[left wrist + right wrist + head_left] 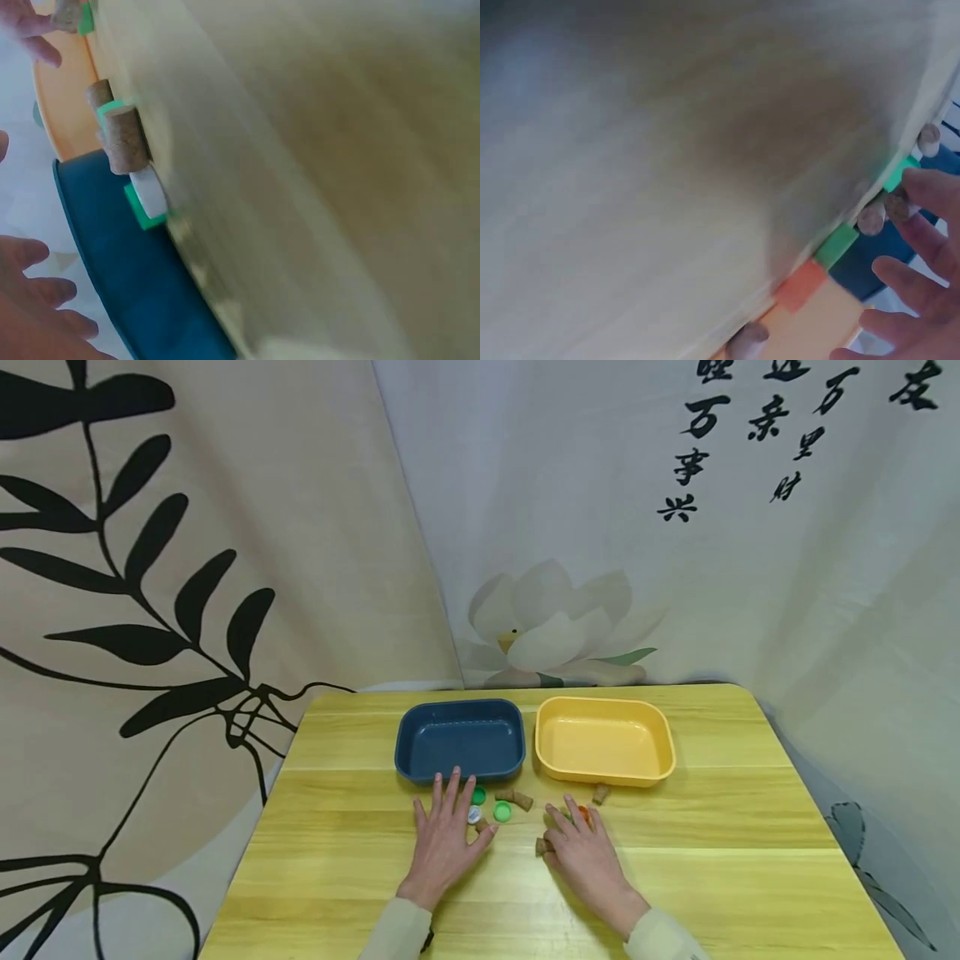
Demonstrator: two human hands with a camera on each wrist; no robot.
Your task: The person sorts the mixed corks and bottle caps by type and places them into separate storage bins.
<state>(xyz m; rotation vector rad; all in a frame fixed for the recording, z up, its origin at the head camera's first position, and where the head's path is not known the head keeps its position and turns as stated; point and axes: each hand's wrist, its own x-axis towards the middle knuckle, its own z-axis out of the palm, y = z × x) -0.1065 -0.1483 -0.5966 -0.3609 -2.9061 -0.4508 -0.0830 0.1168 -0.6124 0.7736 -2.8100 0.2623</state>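
Note:
My left hand point(444, 847) is spread with straight fingers, holding nothing, in front of the blue tray point(459, 702). Beside its fingers lie a white bottle cap point(474, 815), two green bottle caps point(502, 812) and several corks point(514, 799). My right hand point(588, 860) reaches over the table before the yellow tray point(604, 779). Between its thumb and index finger it pinches a cork point(900, 207), whose end point(542, 847) shows left of the hand in the head view. An orange cap point(801, 285) and a green cap point(836, 246) lie by its fingers, partly hidden in the head view.
Another cork point(601, 793) lies just before the yellow tray. Both trays stand side by side at the back of the wooden table point(720, 877). Behind them hang printed cloths point(337, 527) with leaves, a flower and characters.

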